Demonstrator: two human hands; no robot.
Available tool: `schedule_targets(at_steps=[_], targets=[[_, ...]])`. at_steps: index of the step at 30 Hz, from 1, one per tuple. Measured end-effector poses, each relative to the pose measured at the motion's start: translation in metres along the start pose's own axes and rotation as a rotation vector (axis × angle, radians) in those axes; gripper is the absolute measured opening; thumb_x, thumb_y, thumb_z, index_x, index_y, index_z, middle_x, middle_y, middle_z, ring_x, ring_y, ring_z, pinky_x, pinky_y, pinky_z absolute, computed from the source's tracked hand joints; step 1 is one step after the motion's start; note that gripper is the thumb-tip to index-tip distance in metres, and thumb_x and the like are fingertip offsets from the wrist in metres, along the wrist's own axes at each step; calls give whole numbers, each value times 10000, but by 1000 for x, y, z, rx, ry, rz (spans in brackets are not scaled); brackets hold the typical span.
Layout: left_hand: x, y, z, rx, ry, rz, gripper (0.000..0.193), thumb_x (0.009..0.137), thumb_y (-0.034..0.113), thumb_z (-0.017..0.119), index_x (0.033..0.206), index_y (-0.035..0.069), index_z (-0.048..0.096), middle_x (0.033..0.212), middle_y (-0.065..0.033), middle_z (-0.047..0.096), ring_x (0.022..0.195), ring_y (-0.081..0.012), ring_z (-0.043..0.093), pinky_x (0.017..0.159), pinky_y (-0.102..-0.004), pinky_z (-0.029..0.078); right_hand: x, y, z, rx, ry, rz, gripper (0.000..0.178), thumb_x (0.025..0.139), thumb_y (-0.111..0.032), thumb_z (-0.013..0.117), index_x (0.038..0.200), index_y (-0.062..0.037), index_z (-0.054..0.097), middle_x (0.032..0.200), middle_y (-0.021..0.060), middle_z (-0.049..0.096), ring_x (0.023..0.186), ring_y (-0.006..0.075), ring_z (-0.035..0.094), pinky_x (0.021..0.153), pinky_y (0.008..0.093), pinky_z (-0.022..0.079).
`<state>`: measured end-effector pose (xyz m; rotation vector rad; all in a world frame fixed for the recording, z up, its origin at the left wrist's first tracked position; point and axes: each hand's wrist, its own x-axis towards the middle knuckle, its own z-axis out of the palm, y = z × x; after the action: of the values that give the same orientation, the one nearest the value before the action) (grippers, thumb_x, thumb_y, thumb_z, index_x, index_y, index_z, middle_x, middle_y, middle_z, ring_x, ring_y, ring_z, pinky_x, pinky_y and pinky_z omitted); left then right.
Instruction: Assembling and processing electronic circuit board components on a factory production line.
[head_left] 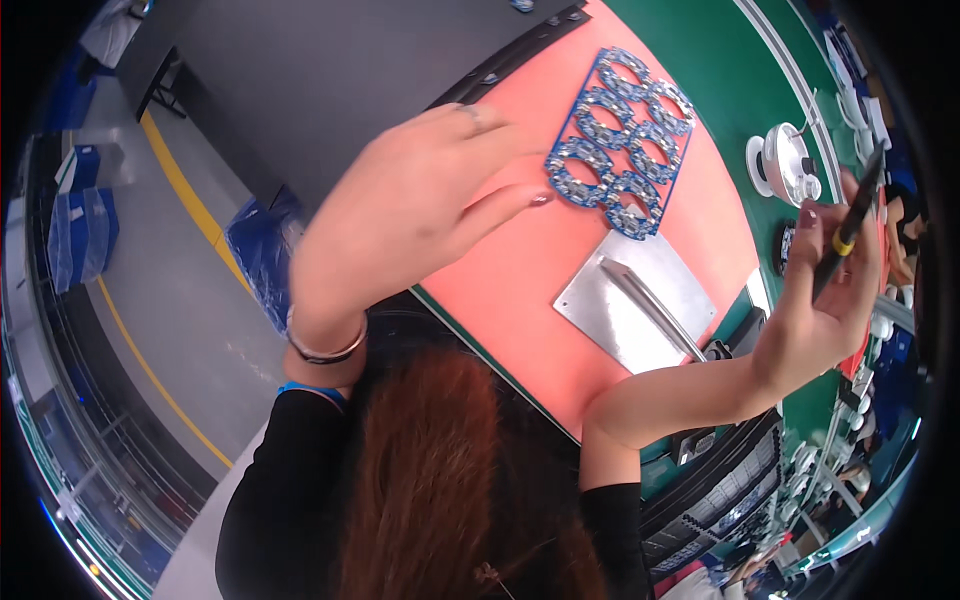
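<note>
A blue circuit board panel [630, 125] of joined ring-shaped boards lies on the pink mat [520, 280]. My left hand [420, 190] hovers at the panel's left edge, fingers stretched and thumb apart. Its fingertips are blurred, so contact with the edge is unclear. Over on the right, my right hand [825, 290] is raised off the mat, closed around a black pen-shaped tool [850, 225] with a yellow band. The tool's pointed end slants up and away. Below the panel sits a silver metal plate [590, 295], with a slim metal bar [650, 305] lying slanted across it.
A white bowl-shaped device [785, 165] stands on the green surface [720, 60] at the right. Black trays [725, 500] are beside my right elbow. A dark grey panel [330, 80] borders the mat at far left. Blue plastic-wrapped material [265, 255] is left of my wrist.
</note>
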<state>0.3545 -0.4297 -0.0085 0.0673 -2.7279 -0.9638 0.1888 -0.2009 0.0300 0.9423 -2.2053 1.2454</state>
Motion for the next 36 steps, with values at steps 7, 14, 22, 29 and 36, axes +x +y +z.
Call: schedule_targets(at_steps=[7,14,22,29,36], targets=[[56,-29,90,37,18,-22,194,880,93,689,1056,12,690,1063,-118,672,959,-315,637,832,-383,512,2,44,-22,9,-3,196,350,921,38,649,1270,48,622,957,51,643,919,117,638,854,253,529],[91,-38,110,121,200,-43,181,875,108,702,1041,39,722,1062,-102,687,991,-285,639,823,-385,531,0,74,-37,30,101,361,372,881,53,681,1246,54,613,922,76,668,879,144,645,807,255,507],[160,-62,121,265,141,66,150,863,111,719,991,37,743,1018,-72,707,926,-277,645,811,-374,527,-3,91,-45,-9,153,468,372,882,21,689,1246,42,617,959,76,670,886,133,644,804,246,489],[175,-80,128,317,52,135,91,820,136,723,841,48,730,874,-63,697,881,-266,639,776,-392,526,-3,99,-45,19,195,528,386,868,22,693,1248,19,626,1015,75,660,951,133,647,834,262,520],[162,-78,131,335,168,167,83,812,41,709,882,70,743,845,-60,716,781,-239,682,684,-350,541,-4,106,-45,-53,179,501,383,825,26,706,1203,14,650,979,63,647,865,133,594,814,267,502]])
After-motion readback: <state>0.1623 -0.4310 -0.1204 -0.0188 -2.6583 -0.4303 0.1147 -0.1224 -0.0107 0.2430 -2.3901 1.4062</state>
